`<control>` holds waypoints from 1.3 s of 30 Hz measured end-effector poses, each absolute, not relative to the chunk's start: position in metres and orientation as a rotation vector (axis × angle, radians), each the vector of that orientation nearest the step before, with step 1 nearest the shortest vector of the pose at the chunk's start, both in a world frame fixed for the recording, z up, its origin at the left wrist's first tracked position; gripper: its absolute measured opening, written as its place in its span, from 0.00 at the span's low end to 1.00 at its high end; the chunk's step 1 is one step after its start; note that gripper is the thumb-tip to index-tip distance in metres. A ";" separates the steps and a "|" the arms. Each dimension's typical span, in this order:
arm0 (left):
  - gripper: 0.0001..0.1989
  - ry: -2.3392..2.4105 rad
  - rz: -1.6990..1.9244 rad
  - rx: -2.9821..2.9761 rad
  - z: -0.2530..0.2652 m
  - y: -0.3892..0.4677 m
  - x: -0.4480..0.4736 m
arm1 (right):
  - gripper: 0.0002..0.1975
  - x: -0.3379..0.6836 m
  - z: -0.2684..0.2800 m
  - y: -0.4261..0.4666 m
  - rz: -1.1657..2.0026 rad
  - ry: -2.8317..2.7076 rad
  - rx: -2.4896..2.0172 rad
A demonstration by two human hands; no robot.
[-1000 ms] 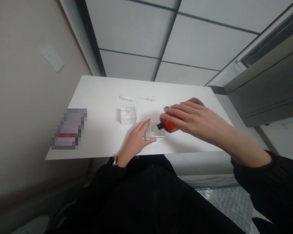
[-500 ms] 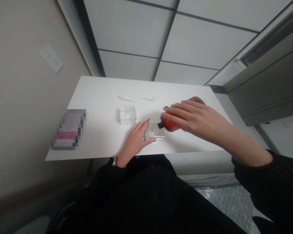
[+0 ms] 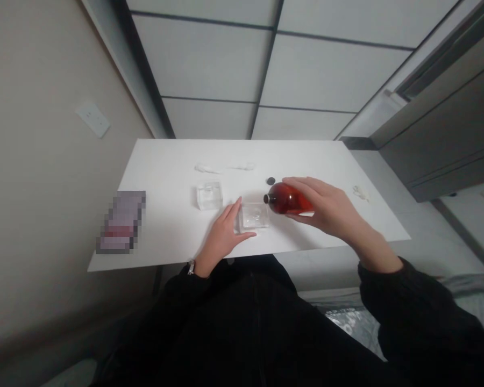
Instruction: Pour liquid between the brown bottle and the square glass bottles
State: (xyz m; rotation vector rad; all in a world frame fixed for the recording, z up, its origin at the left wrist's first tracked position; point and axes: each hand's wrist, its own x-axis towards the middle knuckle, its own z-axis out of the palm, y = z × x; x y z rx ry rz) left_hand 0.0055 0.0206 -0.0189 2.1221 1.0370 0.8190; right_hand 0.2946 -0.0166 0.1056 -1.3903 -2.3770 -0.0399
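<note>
My right hand [image 3: 325,207] is wrapped round a red-orange bottle [image 3: 289,198], which is tilted with its dark open mouth to the left. That mouth is just above and right of a clear square container [image 3: 255,216], which has some clear liquid in it. Steadying this container from the left is my left hand [image 3: 225,228], its thumb on the near side and its fingers on the far side. Left of it stands a second clear square container [image 3: 210,196]. A small black cap [image 3: 270,181] lies behind the bottle's neck.
Two whitish, thin items [image 3: 207,168] lie towards the back of the white table [image 3: 165,215]. A pixelated flat object [image 3: 123,222] is at the left end. Another small pale item [image 3: 361,192] lies at the right. A wall meets the table's left side.
The bottle has been tipped back, closer to level, and its mouth has moved away from the container. My right hand's grip looks turned; the left hand stays at the container.
</note>
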 end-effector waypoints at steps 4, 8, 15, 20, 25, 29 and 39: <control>0.61 1.060 0.867 2.209 -0.008 0.012 -0.001 | 0.42 0.306 0.058 -0.035 0.246 -1.837 -1.442; 0.52 1.100 0.790 2.455 0.017 0.007 -0.008 | 0.44 0.308 0.007 -0.043 0.401 -1.374 -1.371; 0.56 0.894 0.214 2.923 0.071 0.044 0.014 | 0.46 0.304 -0.031 -0.045 0.462 -1.107 -1.286; 0.51 0.905 -0.128 2.979 0.094 0.065 0.033 | 0.47 0.305 -0.028 -0.047 0.533 -1.126 -1.277; 0.49 0.950 -0.177 2.995 0.099 0.085 0.043 | 0.46 0.305 -0.021 -0.047 0.593 -1.155 -1.270; 0.50 0.980 -0.174 2.956 0.100 0.103 0.045 | 0.45 0.305 -0.019 -0.048 0.588 -1.162 -1.273; 0.50 1.087 -0.134 2.817 0.093 0.135 0.037 | 0.44 0.306 -0.030 -0.047 0.597 -1.151 -1.291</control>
